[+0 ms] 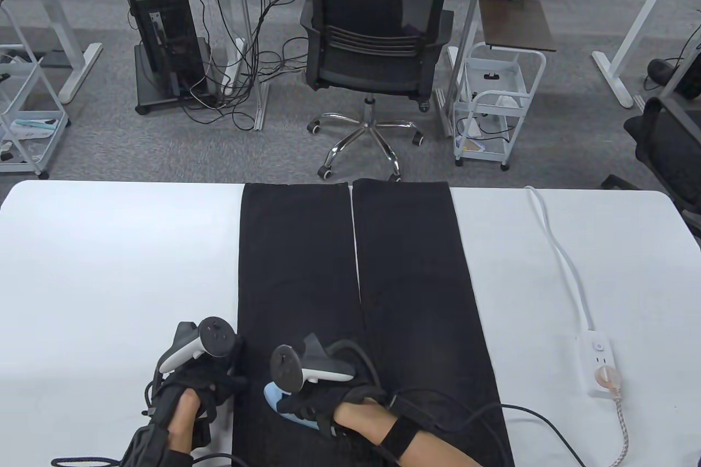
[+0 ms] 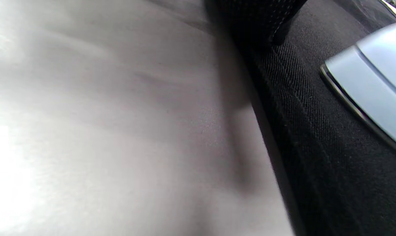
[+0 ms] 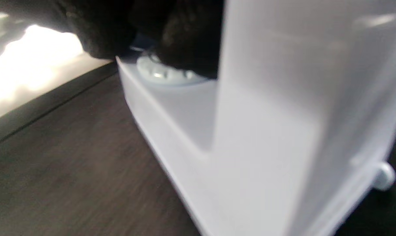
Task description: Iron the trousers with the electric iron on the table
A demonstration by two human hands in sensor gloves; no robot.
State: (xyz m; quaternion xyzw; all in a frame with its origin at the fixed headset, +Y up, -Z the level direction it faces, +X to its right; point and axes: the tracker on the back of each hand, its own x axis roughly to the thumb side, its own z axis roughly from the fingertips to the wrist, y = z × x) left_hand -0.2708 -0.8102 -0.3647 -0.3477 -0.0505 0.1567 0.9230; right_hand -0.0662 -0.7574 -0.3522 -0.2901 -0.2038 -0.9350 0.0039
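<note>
Gripping the light-blue iron (image 1: 285, 407) by its handle, the right hand (image 1: 328, 398) rests it on the black trousers (image 1: 356, 281) at lower centre. The left hand (image 1: 191, 379) presses the trousers' left edge; its fingers' closure cannot be judged. Recommended: slow strokes toward the frame's top, cloth held taut, cord (image 1: 526, 418) trailing clear.

Your right hand (image 1: 323, 396) covers most of the iron (image 1: 282, 404), so you see only its pale blue nose. The trousers (image 1: 356, 281) run off the bottom edge, waistband out of sight. The right wrist view is too blurred to read the iron's dial (image 3: 165, 72).
</note>
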